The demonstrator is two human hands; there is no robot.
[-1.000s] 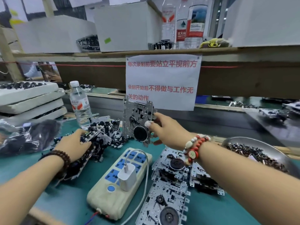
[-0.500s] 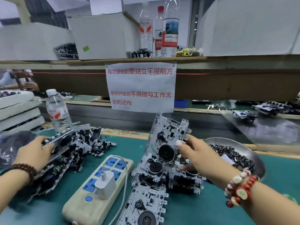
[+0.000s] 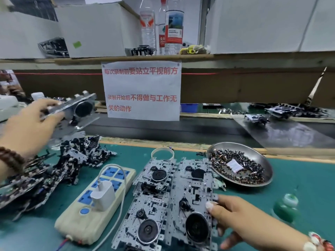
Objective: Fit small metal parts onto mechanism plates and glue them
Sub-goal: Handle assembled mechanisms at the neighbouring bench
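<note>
Above the pile, left hand [image 3: 27, 127] pinching tilted plate [image 3: 76, 109], right hand [image 3: 241, 220] gripping lengthwise plate [image 3: 194, 205].

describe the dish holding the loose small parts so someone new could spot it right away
Start at the green mat and look to its far right edge, just right of the flat plates. The dish is a shallow round metal pan, tilted, heaped with tiny dark parts and one white slip. Nothing else there is round and shiny.
</note>
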